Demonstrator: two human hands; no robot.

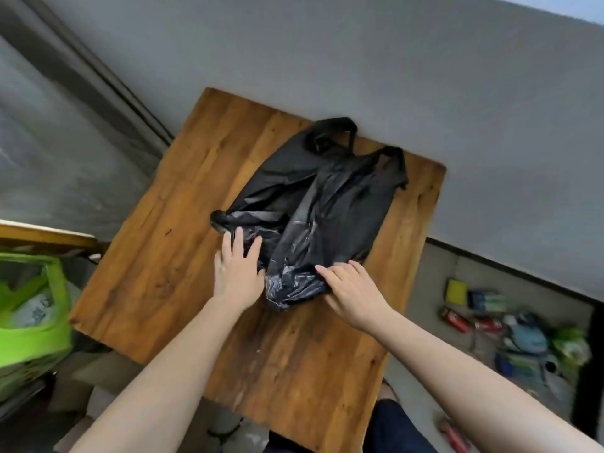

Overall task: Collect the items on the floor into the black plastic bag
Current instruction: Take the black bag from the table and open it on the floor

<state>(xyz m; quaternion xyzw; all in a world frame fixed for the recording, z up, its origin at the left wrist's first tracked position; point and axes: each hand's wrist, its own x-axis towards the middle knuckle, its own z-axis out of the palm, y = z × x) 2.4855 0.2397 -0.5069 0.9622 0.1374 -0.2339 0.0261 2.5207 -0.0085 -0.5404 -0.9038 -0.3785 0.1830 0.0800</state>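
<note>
Pressing flat on the bag [327,197] with the left hand [237,269], spread and straight. Pinching the bag's near end with the right hand [354,289], curled over a fold. Crumpled on the table [157,256] under both hands, handles beyond them. Well right of the right hand, on the floor [421,289]: blurred items [510,328].

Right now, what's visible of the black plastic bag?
The black plastic bag is thin, glossy, crinkled film with two loop handles at its far end. It lies slack, seemingly empty, on the wooden table. The left hand rests on its near end; the right hand touches it there too, grip unclear.
</note>
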